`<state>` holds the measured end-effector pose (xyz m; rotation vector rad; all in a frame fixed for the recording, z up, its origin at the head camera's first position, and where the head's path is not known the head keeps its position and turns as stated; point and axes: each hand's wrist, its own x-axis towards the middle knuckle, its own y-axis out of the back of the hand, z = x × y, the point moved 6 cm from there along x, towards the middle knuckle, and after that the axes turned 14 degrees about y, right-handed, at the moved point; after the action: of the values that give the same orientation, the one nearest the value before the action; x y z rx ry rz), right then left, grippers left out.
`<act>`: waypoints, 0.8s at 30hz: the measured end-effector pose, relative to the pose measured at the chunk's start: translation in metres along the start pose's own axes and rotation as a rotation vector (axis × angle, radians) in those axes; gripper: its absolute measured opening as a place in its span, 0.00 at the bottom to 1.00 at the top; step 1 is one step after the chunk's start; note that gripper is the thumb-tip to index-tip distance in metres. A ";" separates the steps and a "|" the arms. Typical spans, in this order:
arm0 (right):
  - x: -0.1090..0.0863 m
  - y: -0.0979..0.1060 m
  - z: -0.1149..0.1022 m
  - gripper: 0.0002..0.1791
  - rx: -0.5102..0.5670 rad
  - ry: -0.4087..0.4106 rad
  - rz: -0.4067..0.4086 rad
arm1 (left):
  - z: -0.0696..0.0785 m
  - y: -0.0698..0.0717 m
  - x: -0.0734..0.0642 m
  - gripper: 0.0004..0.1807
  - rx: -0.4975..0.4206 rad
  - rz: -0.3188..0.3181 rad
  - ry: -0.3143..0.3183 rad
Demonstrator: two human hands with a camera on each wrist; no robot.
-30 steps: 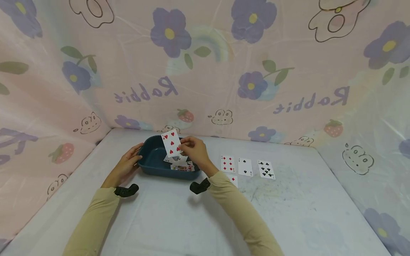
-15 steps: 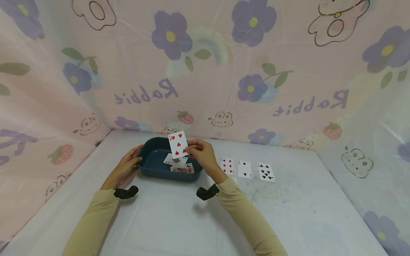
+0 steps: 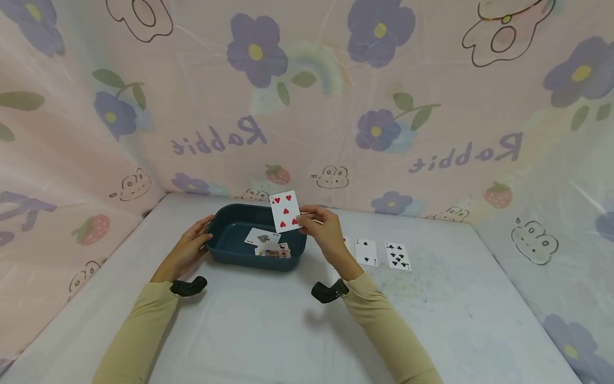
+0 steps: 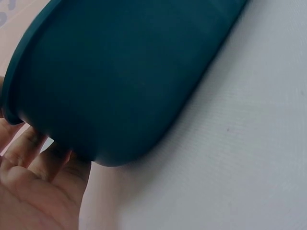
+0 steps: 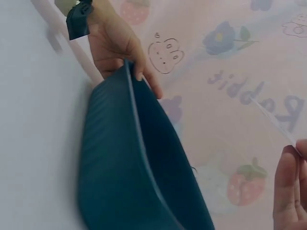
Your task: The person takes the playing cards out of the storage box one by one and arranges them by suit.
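Observation:
My right hand (image 3: 326,232) pinches a hearts playing card (image 3: 285,209) by its lower right corner, face toward me, above the right end of a dark teal basin (image 3: 240,260). In the right wrist view the card (image 5: 273,116) shows nearly edge-on between thumb and fingers (image 5: 286,179). My left hand (image 3: 182,253) grips the basin's left end, thumb over the rim and fingers against the outer wall. Inside the basin lie a spade card (image 3: 259,236) and, overlapping it, some face cards (image 3: 272,252).
Right of the basin, a two of spades (image 3: 366,252) and a clubs card (image 3: 398,256) lie face up on the white tabletop (image 3: 259,325). Red-suited cards beside them are mostly hidden by my right hand and wrist. A patterned curtain (image 3: 307,122) encloses the table's back and sides.
My right hand has carried the hearts card rightward from over the basin's middle to its right end. My left hand keeps its grip on the basin, which stays put.

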<state>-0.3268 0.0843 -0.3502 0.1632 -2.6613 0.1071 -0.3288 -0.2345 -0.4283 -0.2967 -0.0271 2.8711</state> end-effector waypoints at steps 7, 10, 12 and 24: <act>0.000 0.017 -0.010 0.15 0.008 -0.006 0.045 | -0.001 0.003 0.001 0.31 0.013 0.016 -0.004; -0.002 0.024 -0.016 0.15 0.010 -0.010 0.061 | -0.001 0.002 0.001 0.31 0.013 0.008 -0.004; -0.004 0.029 -0.020 0.16 0.012 -0.009 0.072 | -0.001 0.001 0.001 0.31 0.008 0.004 -0.003; -0.023 0.080 -0.043 0.16 -0.028 0.027 0.134 | 0.000 0.000 -0.002 0.31 0.034 0.020 0.017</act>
<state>-0.2981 0.1698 -0.3265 -0.0251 -2.6440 0.1147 -0.3269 -0.2349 -0.4278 -0.3164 0.0287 2.8852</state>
